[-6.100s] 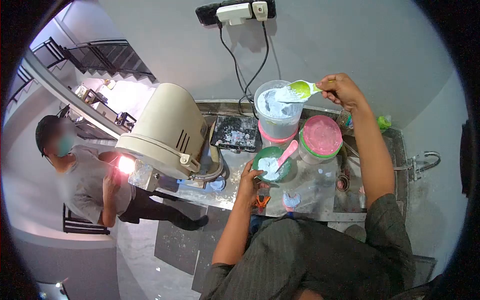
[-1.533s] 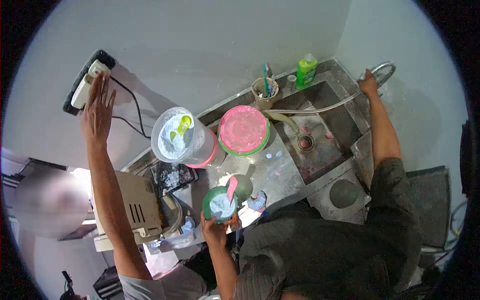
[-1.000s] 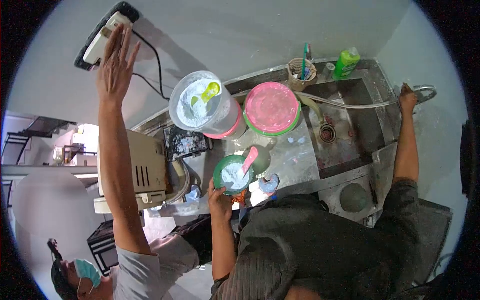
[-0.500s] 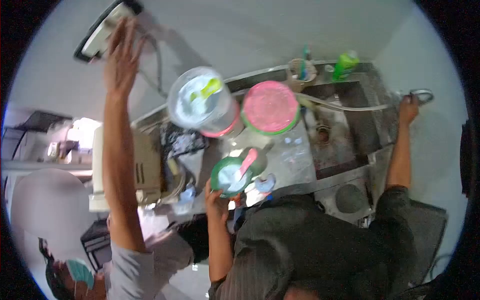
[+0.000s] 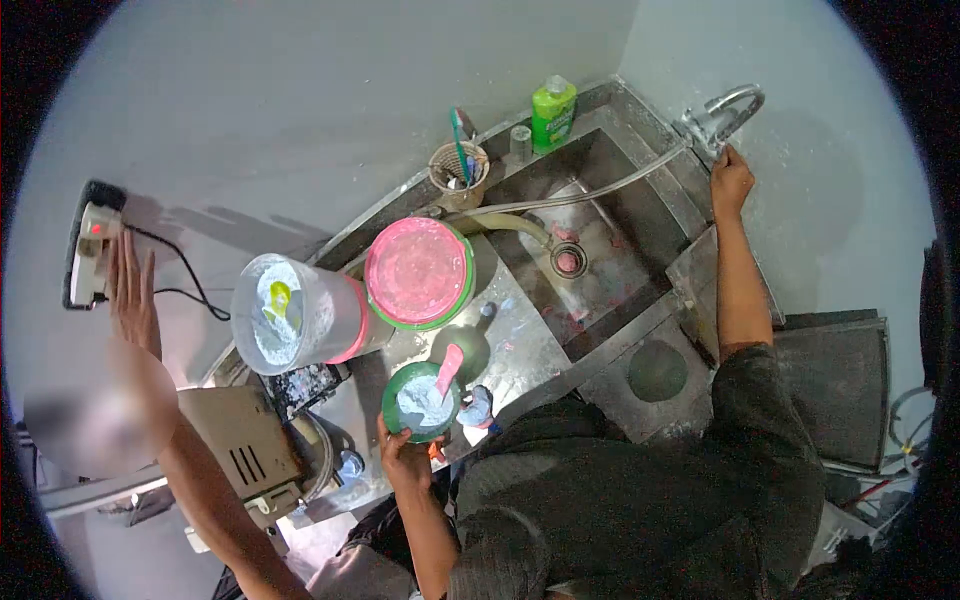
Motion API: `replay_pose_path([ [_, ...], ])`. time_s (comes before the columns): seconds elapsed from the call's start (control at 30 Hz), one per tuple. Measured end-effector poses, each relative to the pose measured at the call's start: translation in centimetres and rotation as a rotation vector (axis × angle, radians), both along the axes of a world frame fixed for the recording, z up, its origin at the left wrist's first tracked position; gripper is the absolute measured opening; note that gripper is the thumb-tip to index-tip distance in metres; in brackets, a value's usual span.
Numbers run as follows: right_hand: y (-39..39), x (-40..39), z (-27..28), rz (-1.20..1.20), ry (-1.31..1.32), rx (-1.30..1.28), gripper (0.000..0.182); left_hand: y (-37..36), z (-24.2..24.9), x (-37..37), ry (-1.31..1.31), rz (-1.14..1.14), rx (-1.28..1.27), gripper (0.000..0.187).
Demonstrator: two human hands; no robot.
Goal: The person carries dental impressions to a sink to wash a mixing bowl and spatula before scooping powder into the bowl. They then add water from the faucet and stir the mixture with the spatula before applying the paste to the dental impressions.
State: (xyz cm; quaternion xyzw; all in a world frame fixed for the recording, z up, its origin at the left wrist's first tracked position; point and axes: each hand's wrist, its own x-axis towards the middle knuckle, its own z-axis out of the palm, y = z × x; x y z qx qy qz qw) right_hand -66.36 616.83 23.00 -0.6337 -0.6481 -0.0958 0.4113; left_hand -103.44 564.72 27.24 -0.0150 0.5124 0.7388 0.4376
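Note:
My left hand (image 5: 405,462) holds the rim of a green bowl (image 5: 391,402) near the counter's front edge. White powder and the pink spoon (image 5: 449,368) are in the bowl. At the right wall, the closed fingers of my right hand (image 5: 733,184) are on the low end of the metal faucet (image 5: 712,125), at its handle. A hose (image 5: 610,189) runs from the faucet across the sink (image 5: 640,245). Left of the sink stand a pink-lidded tub (image 5: 418,272) and a clear container (image 5: 335,315) of powder with a yellow-green scoop (image 5: 281,298).
A co-worker's hand (image 5: 133,300) reaches to a power socket (image 5: 97,235) on the left wall. Behind the sink are a green bottle (image 5: 553,118) and a cup with brushes (image 5: 458,180). A beige machine (image 5: 225,440) stands at left; a small blue-grey piece (image 5: 476,405) lies beside the bowl.
The view has swung round, so the counter and sink appear lower and further left. My left hand keeps the bowl. My right hand remains at the faucet, and the co-worker's hand at the socket.

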Motion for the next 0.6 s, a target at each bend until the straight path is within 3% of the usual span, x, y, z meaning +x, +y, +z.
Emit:
replay_pose_path([
  [0.07,-0.5,0.0,-0.1,-0.026,-0.014,-0.076,0.023,-0.6,-2.7,0.1,-0.045,-0.024,-0.024,0.061],
  [0.13,-0.2,0.5,-1.1,0.051,-0.086,0.068,0.023,0.1,-3.7,0.0,-0.053,-0.06,-0.024,0.06],
  [0.47,0.0,2.0,-2.2,0.116,-0.135,-0.029,0.026,7.3,-3.5,1.6,-0.038,-0.283,-0.017,0.067],
  [0.6,-0.5,1.7,-2.1,0.134,-0.113,0.037,0.027,11.5,-2.5,3.7,-0.02,-0.327,-0.141,0.068],
])
